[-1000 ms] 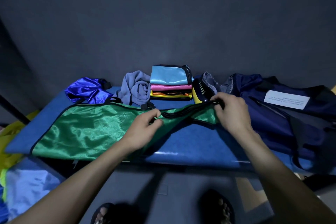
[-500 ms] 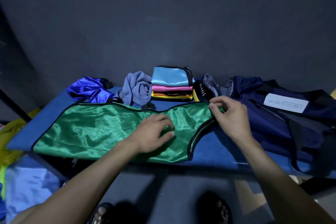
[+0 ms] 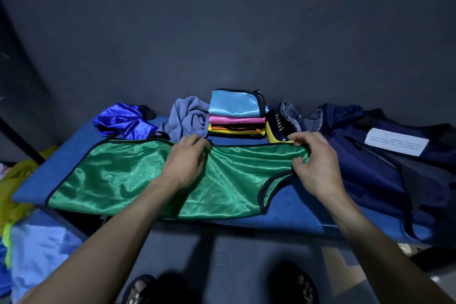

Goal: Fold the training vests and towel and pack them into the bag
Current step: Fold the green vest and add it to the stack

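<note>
A shiny green vest (image 3: 123, 175) with black trim lies spread flat on the blue bench (image 3: 296, 207). My left hand (image 3: 185, 163) lies on its far edge near the middle, fingertips curled at the trim. My right hand (image 3: 313, 163) pinches the vest's right shoulder strap. Behind it stands a stack of folded vests (image 3: 235, 113), light blue on top, then pink, then yellow and orange. A crumpled grey towel (image 3: 188, 118) lies left of the stack. A crumpled royal-blue vest (image 3: 121, 119) is further left. The dark navy bag (image 3: 385, 163) lies open at the right.
A yellow and black item (image 3: 277, 126) sits between the stack and the bag. A white label (image 3: 397, 143) lies on the bag. Yellow and light blue fabric (image 3: 32, 242) hangs below the bench at the left. My sandalled feet (image 3: 140, 289) stand on the floor.
The green vest went from bunched and lifted to flat on the bench. My left hand slid from its middle up to the far edge. My right hand keeps hold of the right strap.
</note>
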The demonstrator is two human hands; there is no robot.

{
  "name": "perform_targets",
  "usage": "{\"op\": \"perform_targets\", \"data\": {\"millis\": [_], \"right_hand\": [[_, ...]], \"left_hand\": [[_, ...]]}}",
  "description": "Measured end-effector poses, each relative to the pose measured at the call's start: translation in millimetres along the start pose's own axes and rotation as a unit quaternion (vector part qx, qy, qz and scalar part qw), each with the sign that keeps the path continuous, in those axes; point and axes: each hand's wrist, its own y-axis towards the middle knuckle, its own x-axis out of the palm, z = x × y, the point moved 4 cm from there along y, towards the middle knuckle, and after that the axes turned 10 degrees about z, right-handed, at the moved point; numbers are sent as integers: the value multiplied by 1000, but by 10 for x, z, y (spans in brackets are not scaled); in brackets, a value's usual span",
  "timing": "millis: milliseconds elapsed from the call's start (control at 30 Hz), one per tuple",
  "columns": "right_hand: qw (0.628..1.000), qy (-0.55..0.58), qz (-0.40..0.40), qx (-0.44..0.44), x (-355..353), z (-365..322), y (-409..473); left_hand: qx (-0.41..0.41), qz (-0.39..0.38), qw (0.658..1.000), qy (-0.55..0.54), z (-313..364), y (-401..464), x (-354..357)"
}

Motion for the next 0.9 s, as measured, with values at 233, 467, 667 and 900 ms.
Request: {"op": "perform_targets", "data": {"millis": [233, 467, 667, 900], "right_hand": [[995, 72, 40, 52, 24, 20, -29], [993, 60, 94, 25, 24, -34, 2], [992, 18, 123, 8, -12, -5, 43], [985, 82, 120, 97, -26, -12, 20]], "left_hand": [[-60, -28, 996, 57, -316, 221, 16], [-35, -118, 987, -101, -285, 363, -119], [-89, -167, 978, -88, -383, 402, -42], [-51, -119, 989, 70, -378, 305, 184]]}}
